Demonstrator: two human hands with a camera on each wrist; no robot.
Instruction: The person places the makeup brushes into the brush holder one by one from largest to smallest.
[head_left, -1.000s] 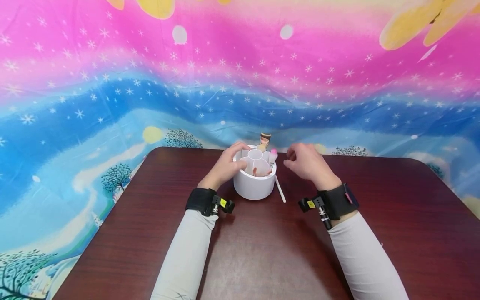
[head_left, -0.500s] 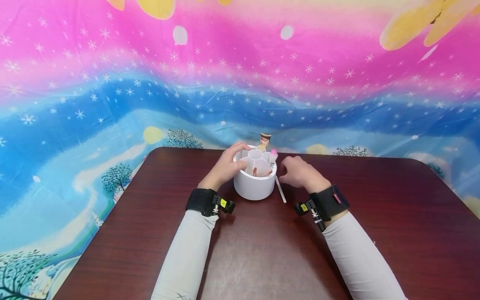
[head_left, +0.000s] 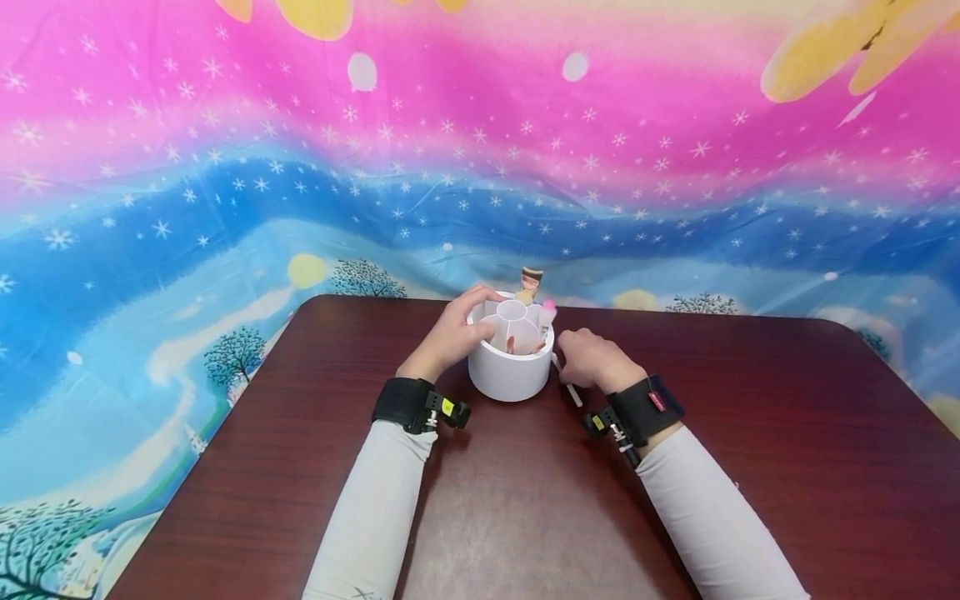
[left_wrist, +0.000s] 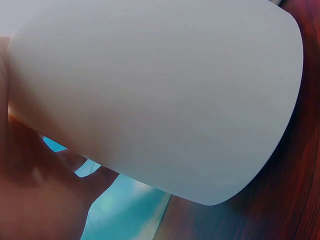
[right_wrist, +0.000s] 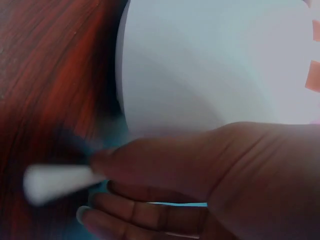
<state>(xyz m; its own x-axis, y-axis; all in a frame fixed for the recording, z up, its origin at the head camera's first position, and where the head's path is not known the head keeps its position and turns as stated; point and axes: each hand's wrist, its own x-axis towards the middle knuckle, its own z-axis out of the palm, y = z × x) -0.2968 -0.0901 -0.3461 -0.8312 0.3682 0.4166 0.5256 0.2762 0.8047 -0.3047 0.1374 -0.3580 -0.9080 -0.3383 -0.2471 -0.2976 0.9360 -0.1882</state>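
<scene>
A round white organizer (head_left: 508, 375) with divided compartments stands on the table. My left hand (head_left: 447, 333) grips its left rim, thumb over the inside; the left wrist view shows its white wall (left_wrist: 165, 100) close up, with fingers behind. On its right, my right hand (head_left: 596, 360) pinches a slim white stick (head_left: 576, 397) between thumb and fingers. In the right wrist view the stick's rounded end (right_wrist: 60, 182) sticks out past the thumb; its other end is hidden. A makeup brush (head_left: 530, 282) with dark-and-light bristles and a pink-tipped brush (head_left: 548, 311) rise from the organizer.
Copper-coloured pieces (head_left: 511, 344) show inside the front compartment. The dark red wooden table (head_left: 495, 500) reaches a patterned cloth backdrop (head_left: 465, 167) just behind the organizer. Each wrist carries a black strap (head_left: 647, 410) with a small camera.
My right hand has come left and down to the white stick and taken hold of it. The stick's near end has shifted slightly right. My left hand and the organizer have stayed put.
</scene>
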